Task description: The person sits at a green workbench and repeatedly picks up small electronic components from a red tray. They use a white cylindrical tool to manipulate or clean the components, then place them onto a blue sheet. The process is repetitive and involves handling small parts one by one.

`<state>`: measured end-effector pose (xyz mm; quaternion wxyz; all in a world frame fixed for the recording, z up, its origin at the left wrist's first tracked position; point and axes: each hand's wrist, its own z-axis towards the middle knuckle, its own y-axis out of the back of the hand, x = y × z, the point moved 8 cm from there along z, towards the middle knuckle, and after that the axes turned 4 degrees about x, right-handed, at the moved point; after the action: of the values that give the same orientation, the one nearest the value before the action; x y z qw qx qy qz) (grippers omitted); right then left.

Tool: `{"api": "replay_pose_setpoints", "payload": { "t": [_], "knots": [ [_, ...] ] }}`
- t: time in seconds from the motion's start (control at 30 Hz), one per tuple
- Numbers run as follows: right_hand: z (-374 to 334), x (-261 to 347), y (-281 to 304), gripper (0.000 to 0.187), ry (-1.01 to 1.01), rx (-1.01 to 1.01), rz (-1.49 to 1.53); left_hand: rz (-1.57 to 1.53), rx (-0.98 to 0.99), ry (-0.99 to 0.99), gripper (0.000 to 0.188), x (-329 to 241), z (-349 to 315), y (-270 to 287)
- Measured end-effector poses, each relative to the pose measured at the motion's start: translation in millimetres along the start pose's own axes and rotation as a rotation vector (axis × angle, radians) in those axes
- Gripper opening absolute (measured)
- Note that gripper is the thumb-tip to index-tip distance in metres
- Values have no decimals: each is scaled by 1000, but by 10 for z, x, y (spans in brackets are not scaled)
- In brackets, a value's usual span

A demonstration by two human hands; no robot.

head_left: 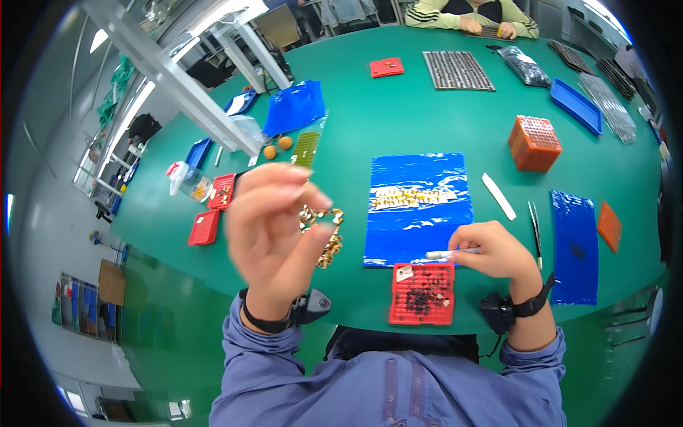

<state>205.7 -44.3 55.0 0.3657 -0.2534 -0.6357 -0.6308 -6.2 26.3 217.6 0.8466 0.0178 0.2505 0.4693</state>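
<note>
- The right hand (491, 248) grips a white stick (442, 254) between thumb and fingertips, over the near edge of a glossy blue sheet (383, 176).
- Just below the stick, a red tray (400, 313) holds black bits and a few pale pieces.
- The left hand (267, 231) is raised, fingers curled, a gap showing between thumb and forefinger; whether it pinches a small piece, I cannot tell. Gold parts (329, 250) lie on the table behind it.
- Across the sheet runs a band of white-and-gold pieces (413, 198).
- To its right: a white strip (499, 196), tweezers (536, 235), a second blue sheet (575, 274) and an orange stack (534, 148).
- On the left, a clear jar (186, 179) carries a coloured label (203, 190), its print too small to read; red boxes (204, 228) sit near it.
- The table (356, 124) is smooth green with a curved edge; the floor (174, 306) is shiny green too.
- Farther out: a grey post (185, 78), a rack (84, 307), a stool (646, 313), and a co-worker in striped yellow-green sleeves (434, 16) across the table.
</note>
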Motion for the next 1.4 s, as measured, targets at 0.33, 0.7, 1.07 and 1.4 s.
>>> {"api": "replay_pose_setpoints", "payload": {
  "t": [0.33, 0.7, 1.07, 1.4],
  "knots": [
    [21, -53, -30, 14, -80, -31, 36, -632, -22, -1015, 36, -1488, -129, 113],
    [34, -79, -26, 13, -115, -29, 31, -641, -74, -1035, 31, -1426, -182, 114],
    [25, -86, -25, 14, -98, -41, 46, -485, -120, -972, 30, -1508, -201, 94],
    [28, -78, -25, 14, -131, -27, 34, -630, -15, -1022, 26, -1461, -189, 97]
  ]
}}
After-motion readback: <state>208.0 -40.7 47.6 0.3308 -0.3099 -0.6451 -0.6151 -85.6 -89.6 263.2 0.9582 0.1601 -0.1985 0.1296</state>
